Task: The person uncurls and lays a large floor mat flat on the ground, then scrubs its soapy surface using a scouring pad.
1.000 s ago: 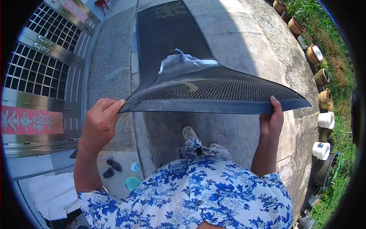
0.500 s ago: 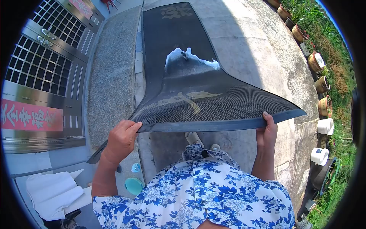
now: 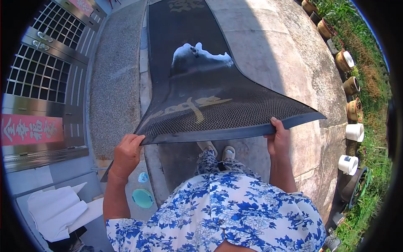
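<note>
A long black mat point(image 3: 189, 84) with tan characters stretches away from me, its near edge lifted and its far part lying on the ground. Water or foam with a bright white outline pools at its middle. My left hand point(image 3: 128, 153) pinches the near edge towards the left, thumb and fingers closed on it. Farther right, my right hand point(image 3: 278, 138) grips the same edge, thumb on top and fingers underneath. The raised near edge sags slightly between and beyond my hands, and the right corner sticks out past my right hand.
Metal doors point(image 3: 46, 71) with a red banner point(image 3: 31, 129) stand at the left. White cloth point(image 3: 54, 212), a green basin point(image 3: 142, 198) and a blue item point(image 3: 143, 177) lie lower left. Flower pots point(image 3: 354, 110) and white buckets point(image 3: 348, 164) line the right side by plants.
Against a second ago, both hands and the mat's near edge sit lower in view, and the right hand is further left. The white-edged patch has changed shape. Both hands keep their hold.
</note>
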A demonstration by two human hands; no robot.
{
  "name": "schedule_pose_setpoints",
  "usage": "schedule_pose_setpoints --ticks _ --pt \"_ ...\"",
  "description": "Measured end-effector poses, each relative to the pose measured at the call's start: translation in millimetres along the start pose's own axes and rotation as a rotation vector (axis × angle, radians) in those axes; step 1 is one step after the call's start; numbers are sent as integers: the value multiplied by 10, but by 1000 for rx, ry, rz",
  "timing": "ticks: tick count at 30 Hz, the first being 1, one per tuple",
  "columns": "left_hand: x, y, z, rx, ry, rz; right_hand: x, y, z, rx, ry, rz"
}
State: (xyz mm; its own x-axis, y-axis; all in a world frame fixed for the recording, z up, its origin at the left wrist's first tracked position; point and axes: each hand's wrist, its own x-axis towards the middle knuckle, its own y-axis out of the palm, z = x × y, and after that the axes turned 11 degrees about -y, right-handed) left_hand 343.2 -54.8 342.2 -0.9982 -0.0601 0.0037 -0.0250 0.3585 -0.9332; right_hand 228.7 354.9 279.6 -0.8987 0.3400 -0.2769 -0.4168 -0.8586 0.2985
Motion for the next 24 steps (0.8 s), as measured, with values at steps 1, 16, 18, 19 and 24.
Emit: schedule_pose_setpoints --ticks 1,16,18,19,24 --pt "8 -11 23 10 24 -28 18 44 14 4 -18 22" --pt "566 -61 507 28 9 -214 391 875 82 -19 -89 56" --pt "689 -1 570 46 2 -298 476 956 58 -3 -87 59" --pt "764 26 603 52 2 -298 527 1007 46 1 -85 60" --pt "1042 274 787 220 -42 -343 890 1279 -48 13 -44 99"
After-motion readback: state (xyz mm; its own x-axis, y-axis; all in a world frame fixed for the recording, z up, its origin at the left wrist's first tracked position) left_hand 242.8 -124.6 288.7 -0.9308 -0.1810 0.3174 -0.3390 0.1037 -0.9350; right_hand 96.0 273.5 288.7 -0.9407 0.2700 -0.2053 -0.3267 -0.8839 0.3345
